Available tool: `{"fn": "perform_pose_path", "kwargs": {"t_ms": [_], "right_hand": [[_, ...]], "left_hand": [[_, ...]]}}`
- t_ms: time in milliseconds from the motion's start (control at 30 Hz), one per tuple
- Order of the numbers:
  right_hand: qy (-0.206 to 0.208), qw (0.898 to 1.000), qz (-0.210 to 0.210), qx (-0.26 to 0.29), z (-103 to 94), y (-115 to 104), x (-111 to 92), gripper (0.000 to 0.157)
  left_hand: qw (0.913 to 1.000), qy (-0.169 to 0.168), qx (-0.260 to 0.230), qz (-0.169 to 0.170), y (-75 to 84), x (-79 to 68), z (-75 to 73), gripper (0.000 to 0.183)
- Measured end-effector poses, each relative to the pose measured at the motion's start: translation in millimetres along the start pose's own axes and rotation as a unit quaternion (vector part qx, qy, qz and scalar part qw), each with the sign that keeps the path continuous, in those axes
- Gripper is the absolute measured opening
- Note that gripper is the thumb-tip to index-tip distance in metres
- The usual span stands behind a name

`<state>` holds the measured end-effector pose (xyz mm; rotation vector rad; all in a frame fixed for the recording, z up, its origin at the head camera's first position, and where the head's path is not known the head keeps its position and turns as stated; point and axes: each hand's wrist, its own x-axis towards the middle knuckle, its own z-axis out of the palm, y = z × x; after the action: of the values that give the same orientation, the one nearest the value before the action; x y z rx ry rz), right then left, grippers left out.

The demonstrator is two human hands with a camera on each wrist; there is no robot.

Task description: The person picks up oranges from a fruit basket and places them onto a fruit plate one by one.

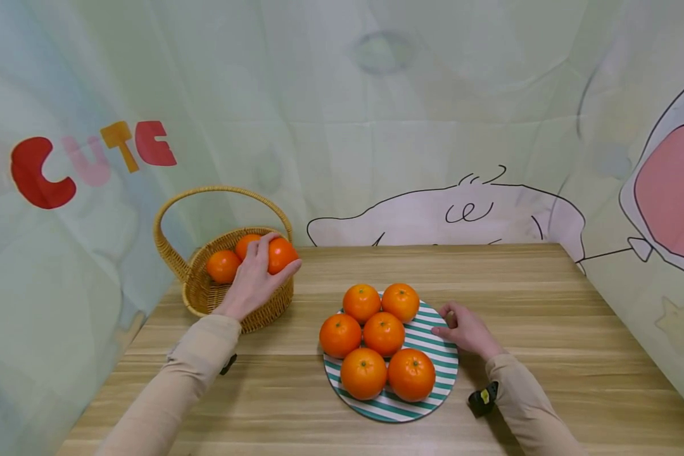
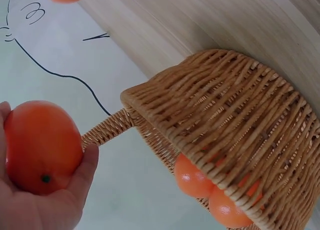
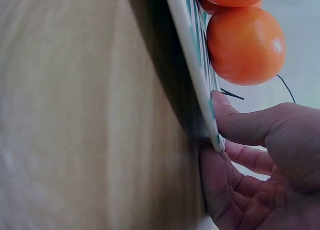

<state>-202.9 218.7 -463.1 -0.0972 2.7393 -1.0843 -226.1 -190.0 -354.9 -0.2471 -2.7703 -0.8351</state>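
My left hand [image 1: 254, 278] grips an orange [image 1: 282, 255] above the right side of a wicker basket [image 1: 268, 315]. In the left wrist view that orange [image 2: 44, 146] sits between thumb and fingers, apart from the basket wall [image 2: 235, 109]. Two more oranges, one of them at the left [image 1: 223, 266], lie inside the basket. My right hand [image 1: 470, 330] pinches the right rim of a green-and-white striped plate [image 1: 441, 354]. The right wrist view shows the thumb [image 3: 245, 125] on top of the rim and fingers beneath it. Several oranges [image 1: 384, 334] rest on the plate, mostly toward its left.
Both the basket and the plate stand on a wood-grain table [image 1: 285, 405]. The basket's tall arched handle [image 1: 222, 189] rises behind my left hand. A printed curtain [image 1: 330, 126] hangs along the table's back and sides.
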Motion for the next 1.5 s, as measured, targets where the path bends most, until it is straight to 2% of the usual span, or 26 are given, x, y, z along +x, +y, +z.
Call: {"fn": "perform_pose_path", "kwargs": {"t_ms": [367, 1200, 1500], "right_hand": [[0.0, 1.0, 0.004, 0.003, 0.2, -0.5, -0.2, 0.039], [0.007, 1.0, -0.007, -0.006, 1.3, 1.4, 0.5, 0.039], [0.007, 1.0, -0.009, -0.004, 1.1, 0.8, -0.4, 0.038]], "left_hand": [[0.9999, -0.008, -0.008, 0.008, 5.4, 0.1, 2.4, 0.08], [0.9996, 0.02, -0.004, 0.02, 4.4, -3.5, 4.3, 0.075], [0.9983, 0.04, -0.009, 0.041, 5.2, -6.7, 3.8, 0.068]]}}
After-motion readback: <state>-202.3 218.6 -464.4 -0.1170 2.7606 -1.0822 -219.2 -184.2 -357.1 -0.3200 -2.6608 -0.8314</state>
